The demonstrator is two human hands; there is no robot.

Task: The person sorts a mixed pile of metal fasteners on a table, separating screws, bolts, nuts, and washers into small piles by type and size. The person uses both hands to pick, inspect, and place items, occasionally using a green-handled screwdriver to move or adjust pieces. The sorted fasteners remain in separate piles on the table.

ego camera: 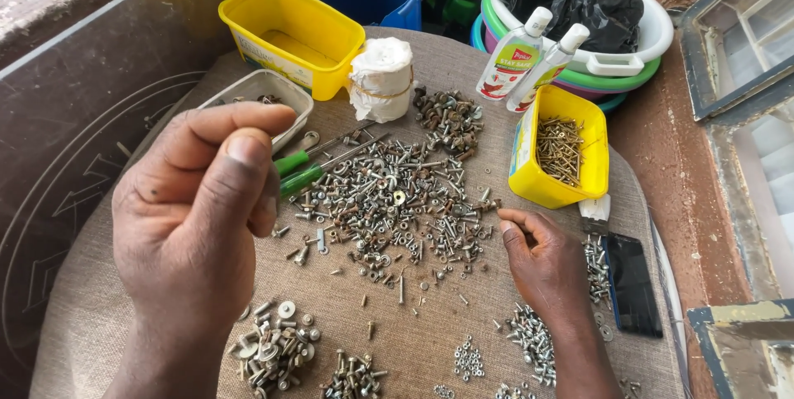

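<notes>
**Sorting mixed screws and nuts on burlap-covered round table**

Left hand (194, 217) raised at 9 o'clock, thumb and forefinger pinched narrow; whatever sits between them too small to make out. Right hand (542, 262) at 4 o'clock, fingers curled loosely, tips touching edge of central hardware pile (393, 200); held or not, cannot tell. Pile at centre: small steel screws, nuts, washers. Likely light, rigid, a bit slippery, prone to rolling; best pinched by shank or across flats. Sorted small heaps (273, 349) along 6 o'clock. Green-handled screwdrivers (302, 172) at 10. Yellow tub of screws (558, 151) at 2, empty yellow tub (289, 31) at 11, white wrapped bundle (380, 76) at 12. Burlap cloth (430, 324) coarse, grippy. Dark phone (633, 283) at 4. Stacked basins (637, 64), window frame nearby.
</notes>
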